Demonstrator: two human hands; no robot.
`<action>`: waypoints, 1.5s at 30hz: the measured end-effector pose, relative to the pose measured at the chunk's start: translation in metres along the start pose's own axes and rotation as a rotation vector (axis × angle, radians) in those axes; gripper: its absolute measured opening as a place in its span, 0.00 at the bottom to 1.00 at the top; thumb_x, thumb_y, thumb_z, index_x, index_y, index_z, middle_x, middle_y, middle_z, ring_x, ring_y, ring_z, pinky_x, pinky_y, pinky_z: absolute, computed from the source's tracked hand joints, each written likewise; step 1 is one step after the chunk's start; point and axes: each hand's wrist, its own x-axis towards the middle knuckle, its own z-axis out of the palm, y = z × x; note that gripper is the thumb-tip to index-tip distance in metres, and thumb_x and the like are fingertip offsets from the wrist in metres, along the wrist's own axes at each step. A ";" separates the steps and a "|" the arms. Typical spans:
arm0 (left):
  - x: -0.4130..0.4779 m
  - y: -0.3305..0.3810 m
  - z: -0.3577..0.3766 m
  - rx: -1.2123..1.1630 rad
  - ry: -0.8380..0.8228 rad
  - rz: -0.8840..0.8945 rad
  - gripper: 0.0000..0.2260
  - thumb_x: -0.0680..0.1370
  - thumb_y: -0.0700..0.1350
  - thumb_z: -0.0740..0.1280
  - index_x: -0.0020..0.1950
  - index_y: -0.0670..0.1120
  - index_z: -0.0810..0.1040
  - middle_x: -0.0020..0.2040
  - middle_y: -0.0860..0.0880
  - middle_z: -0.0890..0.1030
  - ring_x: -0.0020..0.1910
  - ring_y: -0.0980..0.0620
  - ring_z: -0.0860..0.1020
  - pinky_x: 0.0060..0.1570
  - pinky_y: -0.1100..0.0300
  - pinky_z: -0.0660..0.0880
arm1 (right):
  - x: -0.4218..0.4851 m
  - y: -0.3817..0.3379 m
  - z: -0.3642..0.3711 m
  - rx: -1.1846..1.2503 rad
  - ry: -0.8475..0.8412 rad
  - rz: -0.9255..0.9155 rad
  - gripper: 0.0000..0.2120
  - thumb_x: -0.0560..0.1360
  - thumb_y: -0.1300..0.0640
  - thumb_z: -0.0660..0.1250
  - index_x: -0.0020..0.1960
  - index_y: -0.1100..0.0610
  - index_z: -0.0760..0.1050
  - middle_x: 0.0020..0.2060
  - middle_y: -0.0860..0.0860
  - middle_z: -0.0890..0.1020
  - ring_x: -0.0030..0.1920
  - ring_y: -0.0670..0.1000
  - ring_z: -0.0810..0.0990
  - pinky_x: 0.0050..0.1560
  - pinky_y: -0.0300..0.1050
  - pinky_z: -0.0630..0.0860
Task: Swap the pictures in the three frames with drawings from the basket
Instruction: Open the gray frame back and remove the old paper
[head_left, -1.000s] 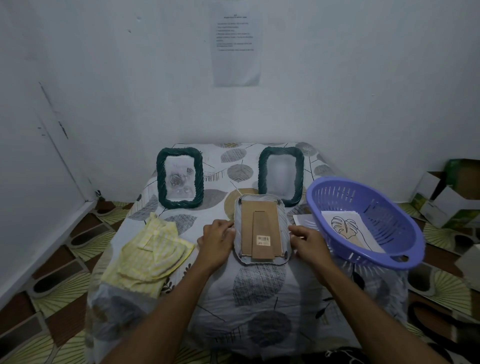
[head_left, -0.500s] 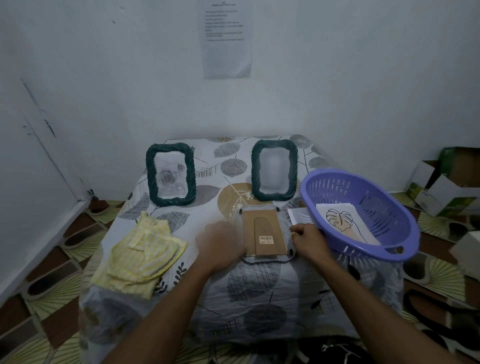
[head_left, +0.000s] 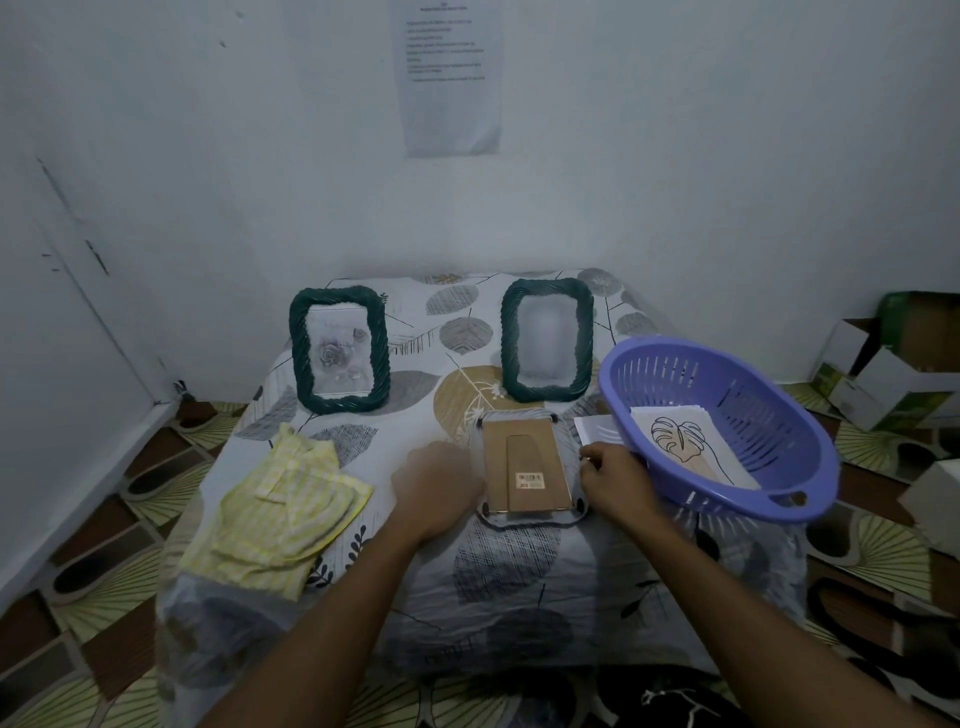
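A small table under a white cloth printed with grey and ochre leaves (head_left: 519, 571) fills the lower centre, set against a bare white wall (head_left: 727, 182) with a printed paper sheet (head_left: 452, 78) at top centre. A frame with a brown cardboard back (head_left: 524, 467) lies face-down at centre. The right hand (head_left: 615, 480) pinches its right edge. The blurred left hand (head_left: 436, 483) sits at its left edge, grip unclear. At right, a purple slotted plastic basket (head_left: 769, 426) holds a leaf line drawing (head_left: 680, 439).

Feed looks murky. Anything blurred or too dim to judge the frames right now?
Head view: dim bluish light throughout; the left hand is motion-blurred, its grip unreadable; the right hand, pinching the edge of the face-down frame, is sharper; the picture in the right standing frame is a pale smear; wide-angle bowing curves the walls.
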 end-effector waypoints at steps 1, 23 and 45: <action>0.000 0.002 0.001 0.010 0.043 -0.009 0.33 0.70 0.65 0.52 0.69 0.50 0.70 0.67 0.50 0.68 0.68 0.49 0.61 0.65 0.50 0.56 | 0.001 -0.001 0.000 -0.019 0.012 -0.023 0.14 0.77 0.64 0.60 0.60 0.64 0.77 0.53 0.61 0.83 0.51 0.57 0.81 0.55 0.50 0.78; 0.012 0.058 0.022 -0.237 0.096 -0.026 0.20 0.78 0.54 0.64 0.65 0.44 0.76 0.77 0.44 0.59 0.75 0.47 0.56 0.72 0.52 0.56 | 0.006 0.014 0.019 -0.028 0.111 -0.254 0.16 0.79 0.62 0.57 0.64 0.62 0.75 0.56 0.56 0.78 0.57 0.54 0.74 0.60 0.45 0.69; 0.024 0.052 0.001 -0.802 0.173 -0.180 0.20 0.75 0.37 0.68 0.66 0.49 0.73 0.57 0.50 0.77 0.55 0.50 0.76 0.55 0.50 0.77 | 0.009 0.019 0.023 -0.021 0.097 -0.276 0.14 0.79 0.56 0.57 0.61 0.57 0.76 0.50 0.51 0.76 0.53 0.52 0.74 0.51 0.42 0.66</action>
